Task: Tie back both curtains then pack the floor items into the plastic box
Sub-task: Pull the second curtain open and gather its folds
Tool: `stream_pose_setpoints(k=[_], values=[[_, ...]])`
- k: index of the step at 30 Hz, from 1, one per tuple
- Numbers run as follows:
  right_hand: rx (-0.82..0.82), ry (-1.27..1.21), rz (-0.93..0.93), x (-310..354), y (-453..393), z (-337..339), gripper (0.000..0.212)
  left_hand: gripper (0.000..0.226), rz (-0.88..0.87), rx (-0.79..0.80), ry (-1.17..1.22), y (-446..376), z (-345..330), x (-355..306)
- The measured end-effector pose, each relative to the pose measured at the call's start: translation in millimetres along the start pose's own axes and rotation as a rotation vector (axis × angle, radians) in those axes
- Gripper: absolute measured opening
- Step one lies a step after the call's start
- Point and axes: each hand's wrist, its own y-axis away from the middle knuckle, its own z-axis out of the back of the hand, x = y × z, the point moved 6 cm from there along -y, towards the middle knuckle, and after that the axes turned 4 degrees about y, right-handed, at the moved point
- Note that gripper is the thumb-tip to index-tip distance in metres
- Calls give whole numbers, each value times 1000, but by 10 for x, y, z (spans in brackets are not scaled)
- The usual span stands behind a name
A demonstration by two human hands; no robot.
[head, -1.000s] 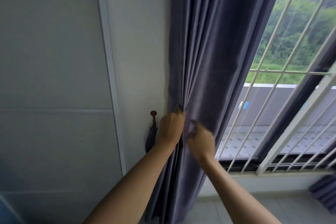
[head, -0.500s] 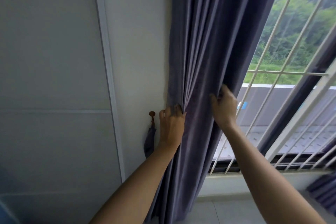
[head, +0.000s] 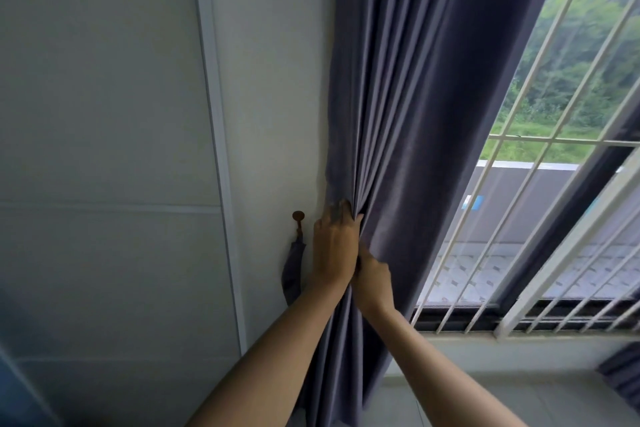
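Nearest to me, two bare forearms rise from the bottom edge and meet at the middle of the view. My left hand (head: 334, 250) grips the gathered folds of the grey-purple curtain (head: 415, 107), its fingers curled into the bunched cloth at about waist height of the drape. My right hand (head: 374, 279) sits just below and to the right of it, touching the left wrist, its fingers tucked into the same folds; I cannot tell how firmly it holds, as the left hand covers part of it. The hands are together, both on the curtain. The curtain hangs from the top of the view down past the arms toward the floor, pulled into a narrow bundle against the pale wall (head: 270, 80). Just left of the hands, a small brown hook (head: 298, 217) juts from the wall, and a strip of matching fabric, the tieback (head: 293, 270), hangs from it. Farther left runs a white panelled surface (head: 104, 114). Beyond the curtain to the right, a window with white bars (head: 519, 156) shows green trees (head: 581, 55) outside.
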Motion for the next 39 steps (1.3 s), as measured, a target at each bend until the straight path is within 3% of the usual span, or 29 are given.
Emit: stream_pose_setpoints(k=[6, 9, 12, 15, 18, 20, 23, 30, 34, 36, 39], values=[[14, 59, 1, 107, 87, -68, 27, 76, 31, -69, 182, 55, 76, 0], [24, -39, -50, 115, 99, -79, 26, 83, 37, -47, 211, 81, 66, -19], [43, -54, -88, 105, 95, -119, 25, 72, 31, -1, 67, 65, 29, -45], [103, 39, -56, 135, 41, -122, 33, 44, 22, 80, -92, 19, -50, -28], [129, 43, -43, 129, -45, -7, 16, 42, 2, 87, -79, -4, -48, 35], [50, -105, -98, 59, -69, 145, 24, 38, -3, 51, -90, -15, -30, 87], [-114, -116, -128, -19, -139, 484, 23, 36, -21, 35, -78, -43, -58, 150], [-613, -110, 132, 223, -299, 1779, 19, 37, -21, 35, -98, -82, -46, 134], [-895, -182, 120, 163, -352, 2316, 20, 39, -25, 88, -73, -83, -93, 106], [-925, -195, 100, 81, -425, 2372, 29, 41, -30, 114, -62, -82, -125, 86], [-673, -177, 25, -80, -655, 2135, 58, 43, -26, 132, -48, -84, -126, 43]])
